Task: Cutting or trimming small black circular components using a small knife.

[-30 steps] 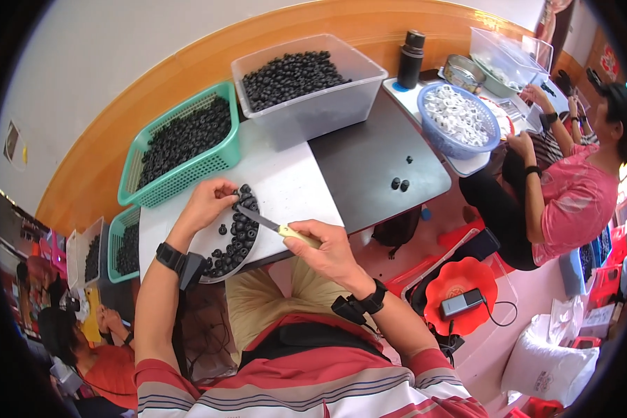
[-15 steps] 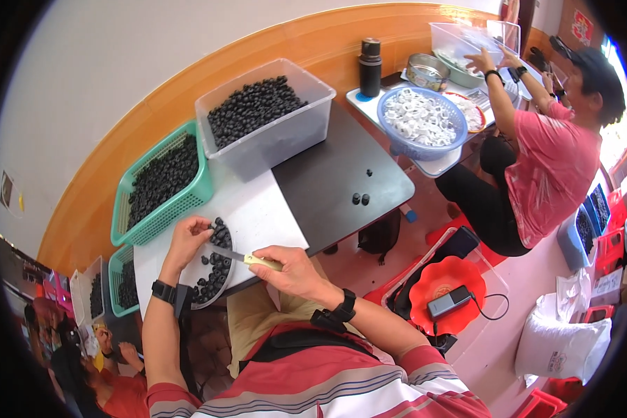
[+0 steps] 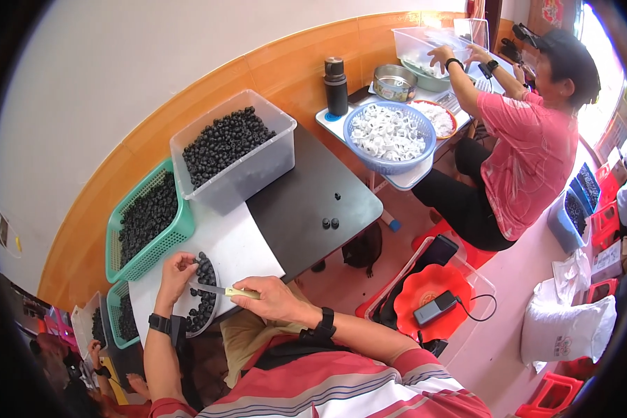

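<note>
My right hand [image 3: 270, 297] grips a small knife by its pale yellow handle [image 3: 243, 292]. The knife's blade [image 3: 207, 287] points left, its tip close to the fingers of my left hand [image 3: 177, 273]. Thumb and fingertips of that left hand are pinched together; anything between them is too small or hidden to name. Below both hands is a round plate [image 3: 217, 311] at the table edge, with small black ring-like plastic parts [image 3: 205, 301] spread over it. The plate lies partly on a white board [image 3: 233, 244].
Beyond stand a green basket [image 3: 145, 253] and a clear bin [image 3: 247, 180], both full of black parts. Several loose black parts [image 3: 330, 223] lie on the dark tabletop [image 3: 313, 191]. At right a co-worker [image 3: 529, 160] reaches into a clear box, near a blue basket [image 3: 390, 166] of white pieces.
The whole view has shifted, so the table and bins sit further left and lower. Both my hands keep nearly the same pose, knife still held beside the left fingers.
</note>
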Demonstrator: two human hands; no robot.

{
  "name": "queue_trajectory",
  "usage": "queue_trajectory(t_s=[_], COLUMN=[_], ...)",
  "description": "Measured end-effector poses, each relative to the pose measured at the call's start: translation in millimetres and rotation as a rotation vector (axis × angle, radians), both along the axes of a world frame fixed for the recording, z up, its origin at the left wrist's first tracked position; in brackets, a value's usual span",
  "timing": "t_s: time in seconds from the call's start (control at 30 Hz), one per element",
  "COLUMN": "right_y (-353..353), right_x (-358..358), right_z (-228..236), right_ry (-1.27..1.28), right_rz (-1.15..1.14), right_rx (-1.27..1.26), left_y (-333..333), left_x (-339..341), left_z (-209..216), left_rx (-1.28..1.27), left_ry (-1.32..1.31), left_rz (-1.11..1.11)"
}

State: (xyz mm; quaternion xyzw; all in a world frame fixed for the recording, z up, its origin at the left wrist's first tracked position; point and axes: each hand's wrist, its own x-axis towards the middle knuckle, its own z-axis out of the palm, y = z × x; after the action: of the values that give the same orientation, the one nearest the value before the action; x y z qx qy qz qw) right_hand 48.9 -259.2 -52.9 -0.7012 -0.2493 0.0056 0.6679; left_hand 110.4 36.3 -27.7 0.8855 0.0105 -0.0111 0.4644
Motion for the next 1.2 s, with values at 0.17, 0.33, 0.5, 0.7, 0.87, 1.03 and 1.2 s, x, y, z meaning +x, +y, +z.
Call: queue_trajectory(t_s=[0.17, 0.33, 0.5, 0.7, 0.87, 1.03, 1.2], right_y=[0, 1, 8, 7, 11, 15, 15], right_x=[1, -1, -4, -7, -6, -5, -10], right_z=[4, 9, 4, 3, -4, -11, -6], right_ry=[0.019, 0.025, 0.045, 0.037, 0.021, -0.010, -0.017], right_rz=[0.025, 0.010, -0.022, -0.048, -0.073, -0.136, -0.142], right_rx=[0.000, -0.035, -0.058, -0.059, -0.020, 0.004, 0.000], left_y=[-1, 3, 7, 4, 4, 5, 2], left_x=[-1, 0, -1, -7, -8, -8, -13], left_z=[1, -2, -7, -4, 3, 9, 10], left_rx=[-0.026, -0.057, -0.041, -0.050, -0.037, -0.025, 0.026], left_ry=[-0.004, -0.024, -0.042, -0.058, -0.028, -0.075, -0.138], left_rz=[0.000, -0.015, -0.022, -0.001, -0.021, -0.048, -0.044])
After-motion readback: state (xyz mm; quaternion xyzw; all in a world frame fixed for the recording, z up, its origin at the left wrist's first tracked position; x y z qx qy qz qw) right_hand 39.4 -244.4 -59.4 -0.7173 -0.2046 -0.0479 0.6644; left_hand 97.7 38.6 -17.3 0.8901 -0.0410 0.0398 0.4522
